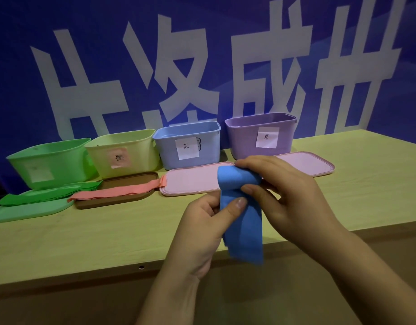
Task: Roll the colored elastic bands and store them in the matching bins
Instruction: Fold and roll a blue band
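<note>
1. A smooth, flat blue elastic band point(242, 221), partly rolled at its top, hangs over the near edge of the pale wooden desk point(85, 235).
2. Four plastic bins stand along a blue banner point(202, 55): green bin point(50, 160), yellow bin point(125, 151), blue bin point(190, 144), purple bin point(261, 134).
3. The left hand point(202, 226) pinches the strip under the roll; the right hand point(284, 191) grips the roll.

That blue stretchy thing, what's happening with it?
A person is rolling up a blue band. The right hand holds the rolled top part, and the left hand pinches the strip just below it, while the loose end hangs past the table edge. The blue bin waits behind. Green and pink bands still lie flat on lids.
</note>
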`<state>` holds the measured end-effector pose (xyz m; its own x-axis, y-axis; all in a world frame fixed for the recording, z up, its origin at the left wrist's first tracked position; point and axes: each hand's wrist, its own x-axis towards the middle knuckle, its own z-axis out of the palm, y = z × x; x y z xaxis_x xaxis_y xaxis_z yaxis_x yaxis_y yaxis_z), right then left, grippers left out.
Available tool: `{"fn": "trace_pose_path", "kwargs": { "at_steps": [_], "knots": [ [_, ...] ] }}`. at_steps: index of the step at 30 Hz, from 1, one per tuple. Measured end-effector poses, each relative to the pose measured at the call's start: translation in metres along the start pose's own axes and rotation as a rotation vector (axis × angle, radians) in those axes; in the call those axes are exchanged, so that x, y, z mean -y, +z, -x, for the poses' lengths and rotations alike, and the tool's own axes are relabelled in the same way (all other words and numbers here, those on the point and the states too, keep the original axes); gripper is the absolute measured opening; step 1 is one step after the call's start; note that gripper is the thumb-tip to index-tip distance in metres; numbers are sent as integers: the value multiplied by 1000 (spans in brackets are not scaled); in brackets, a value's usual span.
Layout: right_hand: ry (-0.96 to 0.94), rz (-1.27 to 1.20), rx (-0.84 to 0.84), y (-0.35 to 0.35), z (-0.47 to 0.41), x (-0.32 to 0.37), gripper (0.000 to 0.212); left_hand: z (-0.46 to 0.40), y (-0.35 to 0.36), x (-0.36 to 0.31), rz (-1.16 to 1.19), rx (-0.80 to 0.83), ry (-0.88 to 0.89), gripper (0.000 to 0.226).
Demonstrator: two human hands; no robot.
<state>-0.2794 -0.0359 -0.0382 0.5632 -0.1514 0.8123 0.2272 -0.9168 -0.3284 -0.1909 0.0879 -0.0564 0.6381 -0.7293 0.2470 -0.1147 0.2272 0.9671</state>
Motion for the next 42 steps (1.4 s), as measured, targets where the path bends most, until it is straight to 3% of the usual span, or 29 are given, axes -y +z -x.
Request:
{"fn": "trace_pose_path", "kwargs": {
  "at_steps": [8,13,19,22,33,42],
  "knots": [
    [-40,14,37,-1,3,1,36,4,-6,0,9,35,-26,39],
    [-66,-28,95,-2,7,4,35,6,-2,-1,-8,-27,-9,63],
    [306,-629,272,-17,2,12,34,9,2,-11,33,-64,49,41],
    [397,-536,280,-15,0,15,41,11,0,-12,0,-47,49,42],
    [310,-526,144,-12,1,21,27,4,-10,-12,48,38,-48,59],
    [244,-406,44,-5,2,19,27,-4,-5,-10,25,-15,-24,33]
  ]
}}
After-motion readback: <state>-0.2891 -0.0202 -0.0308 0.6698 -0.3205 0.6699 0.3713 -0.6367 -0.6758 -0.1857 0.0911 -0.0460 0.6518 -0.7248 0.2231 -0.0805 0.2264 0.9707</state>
